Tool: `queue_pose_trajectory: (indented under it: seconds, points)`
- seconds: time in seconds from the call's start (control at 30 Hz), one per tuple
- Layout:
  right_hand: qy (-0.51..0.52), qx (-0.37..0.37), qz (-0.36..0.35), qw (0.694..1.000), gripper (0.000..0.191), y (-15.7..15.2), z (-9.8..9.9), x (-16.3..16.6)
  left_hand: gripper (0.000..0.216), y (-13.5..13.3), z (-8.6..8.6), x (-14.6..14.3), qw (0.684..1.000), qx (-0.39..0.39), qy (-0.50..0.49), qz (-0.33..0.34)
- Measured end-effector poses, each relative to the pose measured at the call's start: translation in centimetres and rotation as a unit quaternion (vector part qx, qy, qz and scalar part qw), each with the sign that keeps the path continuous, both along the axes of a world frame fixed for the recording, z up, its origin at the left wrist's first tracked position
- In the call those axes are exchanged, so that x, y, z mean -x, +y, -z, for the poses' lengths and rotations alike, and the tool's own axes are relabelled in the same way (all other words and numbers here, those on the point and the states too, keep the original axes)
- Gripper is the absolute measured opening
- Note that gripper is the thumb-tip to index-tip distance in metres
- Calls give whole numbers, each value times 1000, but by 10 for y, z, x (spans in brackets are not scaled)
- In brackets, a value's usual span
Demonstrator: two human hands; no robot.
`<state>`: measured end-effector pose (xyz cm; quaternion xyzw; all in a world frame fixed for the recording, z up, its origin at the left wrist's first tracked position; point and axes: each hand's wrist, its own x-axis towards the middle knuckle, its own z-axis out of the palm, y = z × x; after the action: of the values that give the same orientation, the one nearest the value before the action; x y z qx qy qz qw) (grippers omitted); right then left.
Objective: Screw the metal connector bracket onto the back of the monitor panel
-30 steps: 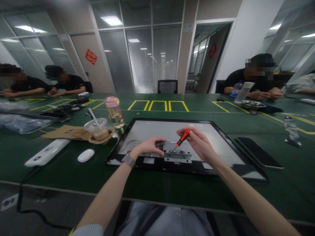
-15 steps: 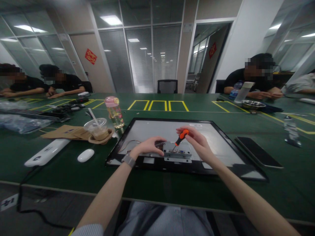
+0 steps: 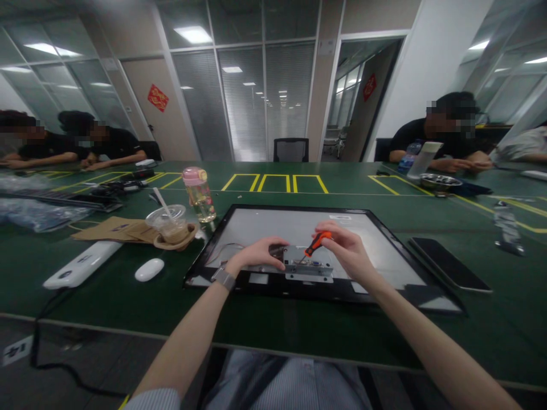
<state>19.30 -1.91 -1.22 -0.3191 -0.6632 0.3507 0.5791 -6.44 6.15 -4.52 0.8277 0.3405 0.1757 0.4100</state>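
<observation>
A flat display panel (image 3: 265,225) with a black frame lies on the green table, its pale back facing up. Near its front edge sits a metal bracket (image 3: 310,273) with a small board and ports. My right hand (image 3: 348,250) grips an orange and black screwdriver (image 3: 315,245), which is tilted with its shaft reaching down to the board. My left hand (image 3: 261,254) is closed around the left end of the bracket, where a dark part shows between thumb and fingers. Exactly what those fingers press on is partly hidden.
Left of the panel are a white mouse (image 3: 149,270), a white power strip (image 3: 81,266), a plastic cup (image 3: 168,222) and a pink-lidded bottle (image 3: 199,196). A black phone (image 3: 448,265) lies to the right. Other people sit across the table.
My right hand has shifted slightly to the right and lower, and the screwdriver leans over more. My left hand stays in place on the bracket.
</observation>
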Motion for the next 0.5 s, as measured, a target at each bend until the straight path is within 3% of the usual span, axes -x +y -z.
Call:
queue_pose_trajectory:
  seconds: [0.2,0.5]
  points:
    - [-6,-20,4,1000,33,-6,-9,4,73,0,-2,1,1000,-3,10,-3]
    - [-20,-59,60,996,20,-8,-7,7,71,-1,-1,0,1000,-6,-3,0]
